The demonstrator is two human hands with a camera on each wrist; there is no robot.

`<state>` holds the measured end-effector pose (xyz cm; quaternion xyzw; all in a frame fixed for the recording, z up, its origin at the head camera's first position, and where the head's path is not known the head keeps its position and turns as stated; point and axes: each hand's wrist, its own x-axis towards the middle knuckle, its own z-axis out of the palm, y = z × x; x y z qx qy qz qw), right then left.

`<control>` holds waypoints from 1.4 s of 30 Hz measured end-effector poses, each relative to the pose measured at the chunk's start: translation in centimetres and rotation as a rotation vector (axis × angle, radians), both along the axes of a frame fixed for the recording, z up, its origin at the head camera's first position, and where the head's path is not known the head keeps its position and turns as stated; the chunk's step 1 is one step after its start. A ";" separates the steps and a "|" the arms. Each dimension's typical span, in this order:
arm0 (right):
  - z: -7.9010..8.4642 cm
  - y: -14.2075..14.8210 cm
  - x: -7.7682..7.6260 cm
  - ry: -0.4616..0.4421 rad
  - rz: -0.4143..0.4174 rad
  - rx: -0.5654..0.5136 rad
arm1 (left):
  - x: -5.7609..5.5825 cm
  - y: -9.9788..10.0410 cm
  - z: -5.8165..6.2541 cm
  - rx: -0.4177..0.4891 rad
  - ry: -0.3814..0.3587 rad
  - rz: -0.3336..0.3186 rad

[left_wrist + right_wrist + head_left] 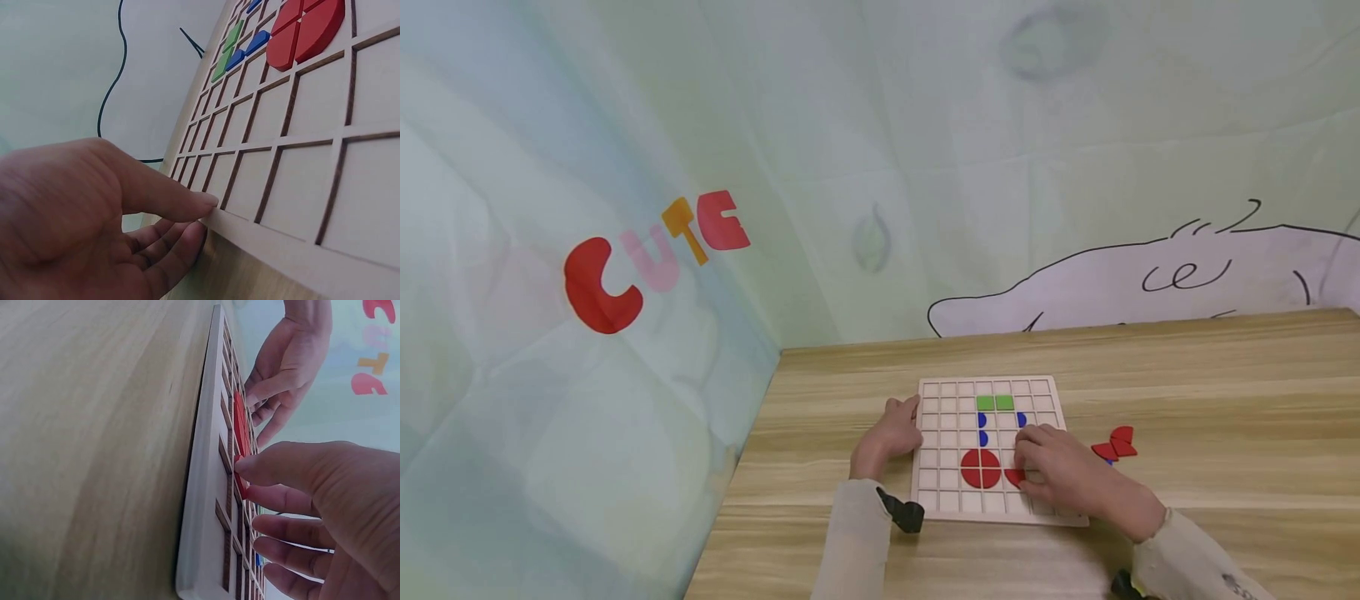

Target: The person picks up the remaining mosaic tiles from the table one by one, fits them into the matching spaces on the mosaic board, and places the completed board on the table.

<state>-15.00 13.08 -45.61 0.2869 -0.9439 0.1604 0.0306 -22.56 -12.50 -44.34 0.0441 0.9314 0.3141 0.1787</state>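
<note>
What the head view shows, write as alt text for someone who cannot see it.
A person's right hand holds a red piece on a pale grid board while the left hand touches the board's left edge. The board bears a red circle, two green squares and blue half-discs; more red pieces lie to its right on a wooden table.

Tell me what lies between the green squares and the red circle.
Two blue semicircles lie between the green squares and red circle, in the head view.
</note>
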 end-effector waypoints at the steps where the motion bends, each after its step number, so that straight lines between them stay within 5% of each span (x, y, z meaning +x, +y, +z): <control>1: 0.0 0.0 0.0 -0.002 -0.006 0.000 | 0.0 0.0 0.0 -0.001 0.001 0.000; 14: -0.2 0.2 0.1 0.007 -0.018 -0.032 | -0.1 -0.1 0.0 0.011 -0.009 0.010; 23: 0.7 2.4 0.8 -0.033 -0.114 -0.110 | -0.1 0.0 0.0 -0.009 -0.010 0.003; 31: 0.8 5.8 1.0 0.186 -0.082 -0.147 | 0.0 0.1 0.1 -0.004 -0.009 0.000; 39: 0.6 8.2 0.8 0.271 -0.085 -0.136 | 0.0 0.1 0.1 -0.009 -0.006 0.002; 42: 0.3 8.9 0.7 0.226 -0.123 -0.111 | 0.0 0.1 0.1 -0.007 -0.005 -0.003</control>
